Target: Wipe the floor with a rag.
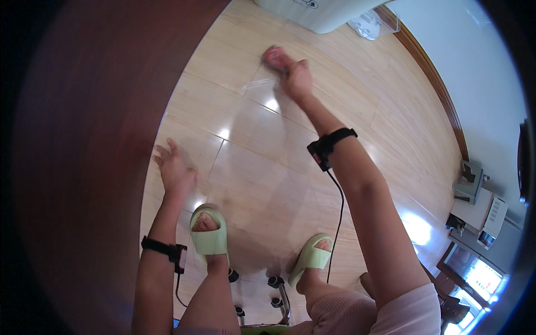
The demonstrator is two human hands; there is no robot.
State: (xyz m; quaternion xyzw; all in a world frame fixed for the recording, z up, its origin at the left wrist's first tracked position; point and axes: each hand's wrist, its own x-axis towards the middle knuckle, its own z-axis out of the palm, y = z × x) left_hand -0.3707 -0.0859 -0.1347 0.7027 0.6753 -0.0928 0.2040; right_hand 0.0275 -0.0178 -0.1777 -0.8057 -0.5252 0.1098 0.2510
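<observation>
My right hand [298, 80] reaches down and forward, its fingers around a small pink-red thing [274, 57]. Motion blurs that thing, so its exact kind is unclear. Just below it, what looks like a clear plastic strip [256, 83] lies on the wood-look floor [268, 167]. Nearer to me on the left, my left hand [172, 167] hangs over the floor beside the curved edge of a dark brown tabletop [92, 104]. Its fingers are spread and hold nothing. Black straps with small cabled devices sit around both forearms.
A pale bin-like container [310, 16] stands ahead, with a white object [366, 24] beside it near the wall's brown baseboard [431, 79]. My feet wear green slippers [211, 243]. Chair casters [275, 281] are between them. Boxes and appliances [473, 184] stand at right.
</observation>
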